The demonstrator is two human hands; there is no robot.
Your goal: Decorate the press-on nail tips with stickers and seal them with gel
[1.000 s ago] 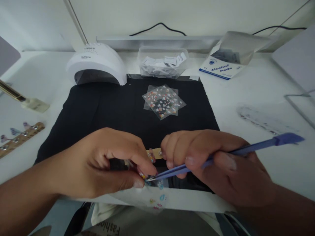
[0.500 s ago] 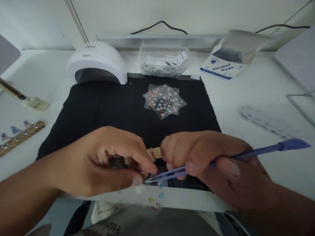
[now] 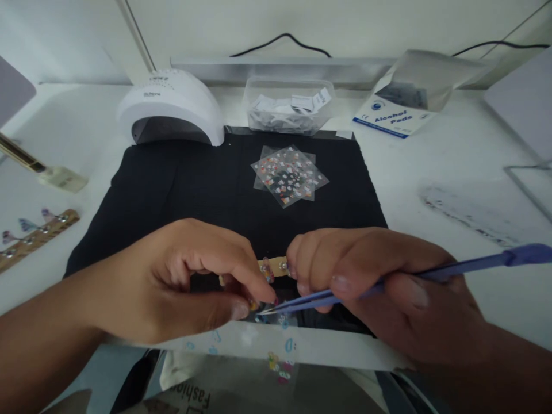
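Over black mat's (image 3: 172,184) near edge | left hand (image 3: 181,282) curled, grip pinching sticker sheet (image 3: 276,345) | right hand (image 3: 388,287) knuckles-up, grip clamped on tweezers (image 3: 388,282)

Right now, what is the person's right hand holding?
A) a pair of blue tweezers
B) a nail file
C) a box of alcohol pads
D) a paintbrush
A: the right hand grips blue tweezers, their tips meeting the left hand fingers over the black mat.

Bare black mat (image 3: 181,184) ahead — sticker sheets (image 3: 290,175), nail lamp (image 3: 170,109) crowd its far edge.
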